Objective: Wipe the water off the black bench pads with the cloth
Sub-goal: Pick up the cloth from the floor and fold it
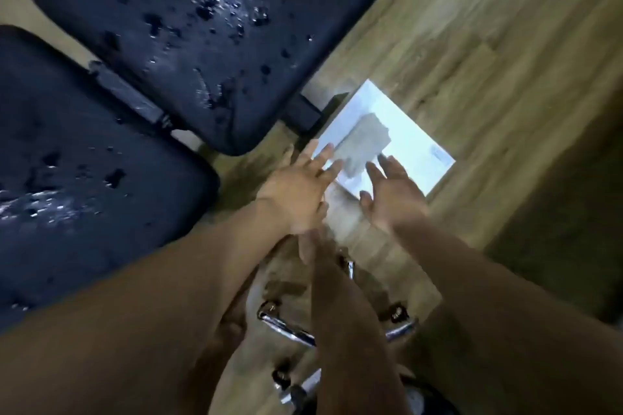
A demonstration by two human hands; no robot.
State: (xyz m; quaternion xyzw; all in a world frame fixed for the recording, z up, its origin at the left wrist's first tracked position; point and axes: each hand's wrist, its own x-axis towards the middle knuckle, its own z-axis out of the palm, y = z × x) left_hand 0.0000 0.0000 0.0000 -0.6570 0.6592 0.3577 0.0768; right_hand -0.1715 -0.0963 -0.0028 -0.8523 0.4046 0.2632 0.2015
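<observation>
The fingers (pixel 325 153) of both hands are spread apart and empty over the grey cloth (pixel 362 141), which looks soft and light, easy to pinch by an edge.

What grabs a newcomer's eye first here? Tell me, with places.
Two black bench pads fill the left side, the upper pad and the lower pad both speckled with glinting water drops. At centre, the left hand and right hand reach, open, toward a pale cloth lying on the wooden floor.
</observation>
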